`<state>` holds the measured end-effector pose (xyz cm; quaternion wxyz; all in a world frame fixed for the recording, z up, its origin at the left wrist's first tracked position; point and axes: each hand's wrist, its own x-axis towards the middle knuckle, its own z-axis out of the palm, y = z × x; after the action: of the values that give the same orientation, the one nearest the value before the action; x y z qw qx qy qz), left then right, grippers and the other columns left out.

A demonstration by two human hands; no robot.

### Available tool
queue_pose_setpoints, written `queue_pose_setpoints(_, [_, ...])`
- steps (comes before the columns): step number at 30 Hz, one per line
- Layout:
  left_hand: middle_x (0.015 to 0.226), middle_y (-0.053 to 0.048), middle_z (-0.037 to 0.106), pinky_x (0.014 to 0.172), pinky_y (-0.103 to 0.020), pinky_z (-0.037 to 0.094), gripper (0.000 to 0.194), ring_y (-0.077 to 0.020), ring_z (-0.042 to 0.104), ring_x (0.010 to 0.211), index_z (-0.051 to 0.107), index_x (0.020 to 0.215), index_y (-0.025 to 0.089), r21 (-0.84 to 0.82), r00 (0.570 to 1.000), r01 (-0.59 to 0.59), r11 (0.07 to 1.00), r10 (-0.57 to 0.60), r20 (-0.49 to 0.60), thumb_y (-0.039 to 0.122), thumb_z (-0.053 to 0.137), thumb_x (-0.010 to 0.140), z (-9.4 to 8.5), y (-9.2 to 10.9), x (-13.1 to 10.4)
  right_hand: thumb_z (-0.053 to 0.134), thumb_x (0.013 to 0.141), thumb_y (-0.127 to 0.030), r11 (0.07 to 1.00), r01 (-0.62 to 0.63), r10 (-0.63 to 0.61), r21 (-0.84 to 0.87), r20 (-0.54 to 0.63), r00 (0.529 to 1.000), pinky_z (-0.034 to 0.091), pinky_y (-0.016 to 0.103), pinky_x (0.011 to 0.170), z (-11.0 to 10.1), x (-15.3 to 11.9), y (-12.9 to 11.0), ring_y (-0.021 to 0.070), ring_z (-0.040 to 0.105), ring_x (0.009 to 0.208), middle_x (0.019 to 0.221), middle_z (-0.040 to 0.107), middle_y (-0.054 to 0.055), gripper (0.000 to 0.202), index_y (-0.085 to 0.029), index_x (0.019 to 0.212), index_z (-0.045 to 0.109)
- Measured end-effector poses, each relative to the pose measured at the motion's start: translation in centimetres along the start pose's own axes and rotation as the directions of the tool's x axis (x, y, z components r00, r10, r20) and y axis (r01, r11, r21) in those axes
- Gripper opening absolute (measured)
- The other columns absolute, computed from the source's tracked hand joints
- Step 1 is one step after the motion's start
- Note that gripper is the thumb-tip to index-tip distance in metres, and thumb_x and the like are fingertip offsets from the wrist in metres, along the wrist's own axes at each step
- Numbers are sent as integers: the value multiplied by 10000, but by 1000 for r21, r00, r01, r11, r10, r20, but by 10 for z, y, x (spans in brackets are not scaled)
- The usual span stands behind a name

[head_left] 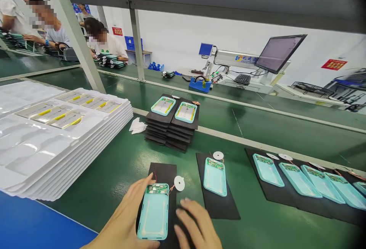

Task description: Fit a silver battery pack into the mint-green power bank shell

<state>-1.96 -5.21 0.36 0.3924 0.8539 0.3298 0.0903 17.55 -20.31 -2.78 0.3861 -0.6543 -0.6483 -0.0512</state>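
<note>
Both hands work at the near edge of the bench: the left hand (128,218) lies open along the side of a turquoise shell (153,211) on a black mat (164,174), touching it, not grasping. The right hand (197,226) rests flat, fingers loose, on the mat beside it. It looks like the positioning step; next, the white coil disc (179,183) on its thin wires needs gentle fingers.

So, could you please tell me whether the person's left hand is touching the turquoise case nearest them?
Touching. The head view shows the left hand lying along the turquoise case's left edge with no gap.
</note>
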Motion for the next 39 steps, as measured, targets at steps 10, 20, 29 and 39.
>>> queue_pose_setpoints(10, [1657,-44,314,1262,-555,284,1326,-335,280,1534,-132,1608,442,75,999,18,997,-20,31,198,788,685,-5,4,4,531,984,-60,992,-67,4,105,511,860,352,513,1276,-23,96,15,275,392,1485,1372,644,73,428,-175,1394,579])
queue_pose_setpoints(20, [1592,-71,422,1204,-582,334,1326,-384,351,1476,-66,1638,414,136,1000,-30,990,30,-4,225,797,649,-1,0,9,627,999,-111,996,-87,61,28,503,862,512,405,806,-25,104,17,242,526,938,934,580,41,173,-189,857,566])
queue_pose_setpoints(29, [1593,-57,437,1217,-585,313,1372,-377,357,1478,-117,1634,432,156,997,-72,985,71,15,263,823,648,-3,0,12,696,950,-93,996,-62,22,58,536,844,460,363,841,-5,139,23,217,525,957,914,593,13,157,-184,863,603])
queue_pose_setpoints(39, [1643,-44,393,1229,-572,327,1379,-386,319,1513,-26,1653,434,114,998,-57,992,56,11,271,860,609,0,-6,10,753,943,-224,974,-131,-17,185,638,770,518,414,942,7,158,53,227,616,1058,940,659,15,135,-166,845,679])
